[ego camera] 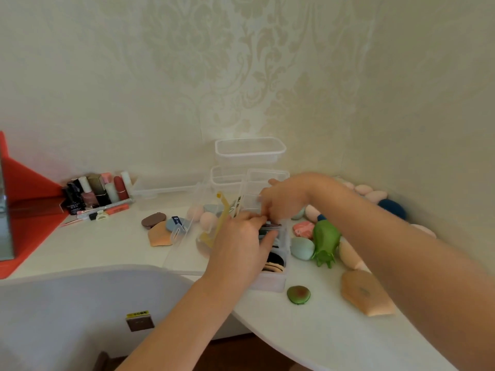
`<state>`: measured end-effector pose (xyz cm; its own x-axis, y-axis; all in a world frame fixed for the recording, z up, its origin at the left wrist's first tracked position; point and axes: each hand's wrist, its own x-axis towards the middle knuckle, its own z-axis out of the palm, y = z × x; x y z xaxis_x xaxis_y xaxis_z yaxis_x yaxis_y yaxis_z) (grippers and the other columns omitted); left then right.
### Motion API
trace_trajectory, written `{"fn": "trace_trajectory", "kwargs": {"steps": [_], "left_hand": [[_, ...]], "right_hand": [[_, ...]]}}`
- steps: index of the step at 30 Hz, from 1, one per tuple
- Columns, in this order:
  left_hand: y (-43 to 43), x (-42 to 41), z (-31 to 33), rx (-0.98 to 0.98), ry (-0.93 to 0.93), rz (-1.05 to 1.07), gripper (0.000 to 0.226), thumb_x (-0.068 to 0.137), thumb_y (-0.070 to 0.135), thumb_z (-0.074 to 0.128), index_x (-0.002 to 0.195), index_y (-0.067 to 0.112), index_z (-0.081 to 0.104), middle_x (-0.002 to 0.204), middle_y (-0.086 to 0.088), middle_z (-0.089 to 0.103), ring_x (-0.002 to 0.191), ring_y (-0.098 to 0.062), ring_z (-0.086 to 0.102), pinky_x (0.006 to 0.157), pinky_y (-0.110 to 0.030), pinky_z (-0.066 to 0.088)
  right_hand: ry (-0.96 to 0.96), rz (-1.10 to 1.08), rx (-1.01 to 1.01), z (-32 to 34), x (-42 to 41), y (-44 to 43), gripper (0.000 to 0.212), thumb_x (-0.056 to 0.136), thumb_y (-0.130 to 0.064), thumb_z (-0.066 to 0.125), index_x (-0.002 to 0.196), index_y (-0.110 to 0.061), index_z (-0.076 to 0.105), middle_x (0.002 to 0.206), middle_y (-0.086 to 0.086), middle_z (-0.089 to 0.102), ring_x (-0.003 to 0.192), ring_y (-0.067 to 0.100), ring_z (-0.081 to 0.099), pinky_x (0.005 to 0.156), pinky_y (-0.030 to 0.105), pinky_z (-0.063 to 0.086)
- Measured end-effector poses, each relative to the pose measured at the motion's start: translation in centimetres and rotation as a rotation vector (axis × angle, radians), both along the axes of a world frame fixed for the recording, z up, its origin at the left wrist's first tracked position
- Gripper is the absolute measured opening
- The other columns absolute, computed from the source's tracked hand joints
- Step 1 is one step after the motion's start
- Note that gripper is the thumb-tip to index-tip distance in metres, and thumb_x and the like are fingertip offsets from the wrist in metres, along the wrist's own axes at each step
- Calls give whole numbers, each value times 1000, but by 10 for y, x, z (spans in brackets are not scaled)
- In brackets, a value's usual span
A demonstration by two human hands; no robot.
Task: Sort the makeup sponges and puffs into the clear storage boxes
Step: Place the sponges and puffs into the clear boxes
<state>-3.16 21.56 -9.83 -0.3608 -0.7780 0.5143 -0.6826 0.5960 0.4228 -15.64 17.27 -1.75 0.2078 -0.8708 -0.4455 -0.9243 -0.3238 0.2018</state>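
Observation:
A clear storage box [271, 283] stands at the table's front edge with dark puffs [275, 259] stacked inside. My left hand [241, 243] lies over it, fingers apart and resting on the puffs. My right hand [284, 202] reaches in from the right, fingertips curled down at the box's far end, touching my left fingertips; what they pinch is hidden. Loose on the right lie a green puff [298, 294], a big peach puff [367, 293], a mint sponge [302, 248] and a green sponge [325, 238]. To the left are a brown puff [153, 220] and pink sponges [209, 219].
Empty clear boxes [249, 149] are stacked against the wall behind the hands. Pink sponges [375, 196] and a dark blue one [392, 208] line the right wall. Cosmetic bottles [96, 191] and a red stand [26, 199] sit at the left. A white chair back [80, 303] is below.

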Motion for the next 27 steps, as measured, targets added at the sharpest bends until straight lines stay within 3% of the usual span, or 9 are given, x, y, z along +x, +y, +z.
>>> {"fn": "trace_trajectory", "kwargs": {"steps": [2, 5, 10, 14, 17, 19, 22, 24, 27], "left_hand": [[0, 0, 1, 3, -19, -18, 30, 86, 29, 65, 110, 10, 70, 108, -7, 70, 97, -24, 63, 85, -30, 47], [0, 1, 1, -1, -75, -27, 32, 90, 32, 59, 112, 11, 69, 109, -5, 69, 99, -24, 62, 87, -36, 48], [-4, 1, 1, -12, -136, -19, 51, 89, 44, 41, 122, 12, 63, 118, -4, 65, 108, -25, 59, 95, -39, 45], [-6, 1, -6, -48, -168, 46, 64, 83, 51, 26, 117, 14, 67, 118, -6, 61, 107, -27, 57, 93, -41, 46], [-7, 1, -4, -38, -201, 55, 49, 88, 47, 36, 116, 20, 66, 133, -3, 50, 127, -26, 40, 105, -52, 32], [-9, 1, -3, 25, -231, 18, 41, 96, 43, 38, 127, 24, 55, 148, 5, 34, 141, -19, 19, 114, -49, 15], [-11, 2, -3, 89, -276, -4, 41, 98, 42, 34, 135, 25, 40, 157, 10, 15, 145, -11, 3, 117, -42, 8], [-11, 2, -5, 110, -280, -12, 40, 98, 43, 32, 134, 24, 37, 157, 8, 14, 145, -12, 3, 117, -43, 10], [-9, 3, -5, 70, -235, -7, 44, 94, 48, 30, 130, 24, 37, 146, 5, 33, 140, -16, 20, 113, -42, 21]], "right_hand": [[-69, -57, 63, 5, -8, 0, 30, 93, -24, 48, 116, -13, 64, 142, 13, 45, 137, 34, 28, 114, 46, 22], [-204, -111, 36, 0, -18, 2, 31, 95, -28, 49, 115, -13, 66, 143, 13, 44, 142, 28, 19, 115, 41, 13], [-605, -169, -245, 1, -30, 17, 19, 82, -31, 70, 93, -18, 77, 124, -5, 64, 120, 16, 54, 100, 30, 41], [-1039, -359, -536, 26, -59, 28, 17, 82, -38, 69, 84, -23, 77, 86, -4, 71, 78, 19, 60, 67, 23, 43], [-984, -528, -688, 15, -83, 5, 23, 88, -31, 63, 98, -14, 74, 102, 5, 70, 89, 18, 59, 69, 28, 42], [-876, -627, -652, -6, -90, -15, 28, 90, -27, 60, 112, -12, 68, 115, 6, 66, 97, 19, 58, 77, 25, 40], [-747, -707, -562, -43, -95, -38, 45, 92, -27, 54, 134, -11, 49, 134, 9, 54, 119, 25, 52, 93, 29, 40], [-742, -743, -548, -62, -95, -42, 55, 90, -24, 56, 141, -10, 40, 137, 13, 50, 123, 28, 49, 95, 31, 39], [-762, -738, -636, -77, -97, -48, 57, 87, -17, 60, 140, -10, 39, 130, 15, 55, 116, 30, 52, 91, 31, 41]]}}
